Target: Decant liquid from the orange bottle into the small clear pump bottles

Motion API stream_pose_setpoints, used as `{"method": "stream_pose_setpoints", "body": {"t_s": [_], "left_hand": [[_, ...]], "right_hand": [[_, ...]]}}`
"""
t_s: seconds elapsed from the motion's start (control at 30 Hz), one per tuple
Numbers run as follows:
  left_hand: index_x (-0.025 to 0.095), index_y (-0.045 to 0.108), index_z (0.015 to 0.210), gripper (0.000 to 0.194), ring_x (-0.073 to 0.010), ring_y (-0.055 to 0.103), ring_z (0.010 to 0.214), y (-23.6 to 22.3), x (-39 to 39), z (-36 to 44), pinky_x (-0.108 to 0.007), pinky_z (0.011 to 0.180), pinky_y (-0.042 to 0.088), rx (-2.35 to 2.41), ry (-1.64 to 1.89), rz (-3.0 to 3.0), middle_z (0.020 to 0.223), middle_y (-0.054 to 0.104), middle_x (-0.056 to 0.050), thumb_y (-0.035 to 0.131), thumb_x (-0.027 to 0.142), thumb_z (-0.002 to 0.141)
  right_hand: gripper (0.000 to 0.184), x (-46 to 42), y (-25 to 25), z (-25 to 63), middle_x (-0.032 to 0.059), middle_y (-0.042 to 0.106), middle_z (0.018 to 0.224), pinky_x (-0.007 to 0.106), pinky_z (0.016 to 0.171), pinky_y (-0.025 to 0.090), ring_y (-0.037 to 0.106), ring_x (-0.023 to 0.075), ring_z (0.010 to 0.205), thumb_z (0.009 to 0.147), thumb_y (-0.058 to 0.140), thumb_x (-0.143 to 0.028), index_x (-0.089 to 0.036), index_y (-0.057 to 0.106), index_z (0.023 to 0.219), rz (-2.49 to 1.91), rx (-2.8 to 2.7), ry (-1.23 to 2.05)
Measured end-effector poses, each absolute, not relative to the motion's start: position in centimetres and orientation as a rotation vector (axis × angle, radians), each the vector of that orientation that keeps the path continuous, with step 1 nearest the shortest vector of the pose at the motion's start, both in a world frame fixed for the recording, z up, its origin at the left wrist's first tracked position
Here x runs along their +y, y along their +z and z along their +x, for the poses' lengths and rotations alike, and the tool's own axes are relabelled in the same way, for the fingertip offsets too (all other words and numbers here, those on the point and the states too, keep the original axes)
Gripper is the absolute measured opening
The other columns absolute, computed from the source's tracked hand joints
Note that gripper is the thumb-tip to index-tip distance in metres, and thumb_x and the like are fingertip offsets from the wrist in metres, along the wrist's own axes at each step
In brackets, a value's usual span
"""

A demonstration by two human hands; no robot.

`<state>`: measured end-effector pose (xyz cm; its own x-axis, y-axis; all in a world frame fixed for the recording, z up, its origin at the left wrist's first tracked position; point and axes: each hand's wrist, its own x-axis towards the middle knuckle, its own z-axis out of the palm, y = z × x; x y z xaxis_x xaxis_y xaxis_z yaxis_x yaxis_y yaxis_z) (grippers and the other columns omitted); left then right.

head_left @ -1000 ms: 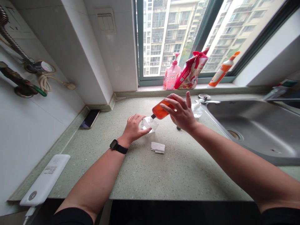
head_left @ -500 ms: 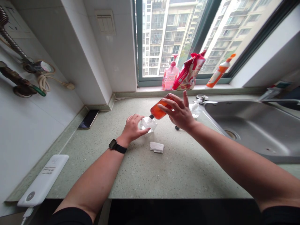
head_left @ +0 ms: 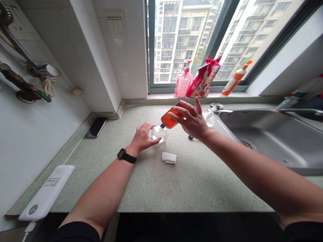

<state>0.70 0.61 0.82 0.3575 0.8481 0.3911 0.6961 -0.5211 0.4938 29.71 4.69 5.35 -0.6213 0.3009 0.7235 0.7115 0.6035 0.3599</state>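
Observation:
My left hand (head_left: 144, 137), a black watch on its wrist, is closed around a clear square bottle (head_left: 161, 135) standing on the counter. An amber bottle (head_left: 171, 119) is tipped neck-down to the left in my right hand (head_left: 193, 119). Its dark neck meets the clear bottle's mouth; whether liquid is flowing I cannot make out. A folded white tissue (head_left: 169, 157) lies just in front of the clear bottle. Below my right hand rests a small black cap (head_left: 190, 137). Another clear bottle (head_left: 210, 118), partly hidden behind that hand, stands near the sink.
To the right is a steel sink (head_left: 267, 134). A phone (head_left: 96, 127) and a white power bank (head_left: 47, 191) lie on the left of the counter. Along the windowsill stand a pink pump bottle (head_left: 183, 84), a red bag (head_left: 205, 79) and an orange-and-white bottle (head_left: 234, 80).
Both hands keep their grips, and the amber bottle stays tipped at the clear bottle's mouth. The view has shifted slightly; little else differs.

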Motion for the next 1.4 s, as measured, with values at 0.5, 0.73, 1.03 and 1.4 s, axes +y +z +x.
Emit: {"method": "stream_pose_setpoints", "body": {"t_s": [0.5,0.73,1.03,1.4], "left_hand": [[0.022,0.062,0.122,0.047,-0.0323,0.065,0.117,0.7,0.8,0.5,-0.056,0.112,0.047,1.37,0.887,2.385,0.121,0.068,-0.009,0.081,0.045,0.086],[0.022,0.061,0.122,0.046,-0.032,0.065,0.116,0.6,0.9,0.4,-0.056,0.112,0.047,1.347,0.897,2.4,0.119,0.068,-0.009,0.079,0.046,0.087],[0.021,0.061,0.122,0.046,-0.0322,0.064,0.115,0.5,1.0,0.3,-0.056,0.112,0.047,1.343,0.88,2.397,0.119,0.067,-0.009,0.078,0.047,0.087],[0.024,0.061,0.124,0.047,-0.0321,0.064,0.117,0.4,1.3,-0.2,-0.055,0.113,0.048,1.318,0.88,2.394,0.119,0.067,-0.008,0.078,0.046,0.086]], "right_hand": [[0.071,4.3,6.5,29.0,-0.0027,0.067,0.146,0.073,0.135,0.021,0.054,0.0284,0.148,0.099,0.062,-0.007,-0.052,0.051,0.153,-0.718,-2.23,-0.879],[0.073,4.0,7.1,28.7,-0.0017,0.067,0.147,0.073,0.136,0.019,0.054,0.0292,0.15,0.097,0.062,-0.004,-0.05,0.052,0.153,-0.696,-2.279,-0.837],[0.065,3.7,7.5,28.3,-0.0014,0.067,0.146,0.072,0.137,0.014,0.053,0.0282,0.15,0.097,0.063,-0.003,-0.045,0.058,0.146,-0.693,-2.298,-0.86],[0.065,3.1,8.6,27.3,-0.0028,0.068,0.144,0.077,0.136,0.015,0.052,0.0322,0.15,0.097,0.064,-0.007,-0.049,0.057,0.147,-0.766,-2.39,-0.821]]}}
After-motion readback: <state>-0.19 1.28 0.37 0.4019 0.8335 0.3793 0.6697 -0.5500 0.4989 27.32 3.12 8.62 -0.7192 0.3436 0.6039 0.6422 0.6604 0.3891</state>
